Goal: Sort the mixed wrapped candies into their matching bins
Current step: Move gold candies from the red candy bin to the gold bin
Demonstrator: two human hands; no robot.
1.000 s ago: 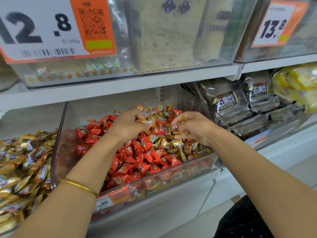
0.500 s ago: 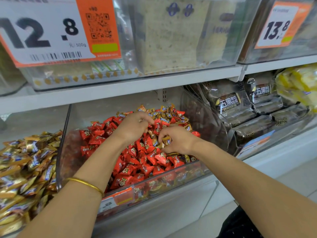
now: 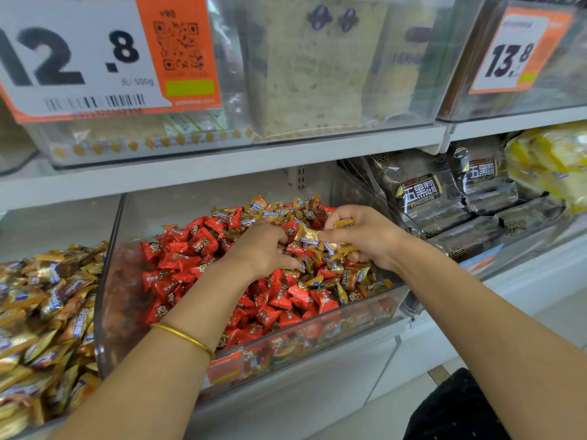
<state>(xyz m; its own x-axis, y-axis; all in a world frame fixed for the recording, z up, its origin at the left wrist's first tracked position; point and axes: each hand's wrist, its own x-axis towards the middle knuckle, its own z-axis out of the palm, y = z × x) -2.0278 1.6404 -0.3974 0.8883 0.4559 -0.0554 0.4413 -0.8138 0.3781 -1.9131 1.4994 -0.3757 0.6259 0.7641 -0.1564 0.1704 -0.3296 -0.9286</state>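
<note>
Hands in clear plastic bin (image 3: pixel 111 296), frame centre.
Right hand (image 3: pixel 365 236) grips several gold-wrapped candies (image 3: pixel 336 249) above red-wrapped candies (image 3: pixel 190 249); left hand (image 3: pixel 263 249) curled among them, hold cannot be told.

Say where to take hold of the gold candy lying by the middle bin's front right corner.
Pinch the gold candy by a crimped wrapper end, from above: it lies flat atop the pile, close against the bin wall, so sideways access looks poor. The right hand, nearest, grips other gold sweets.
</note>
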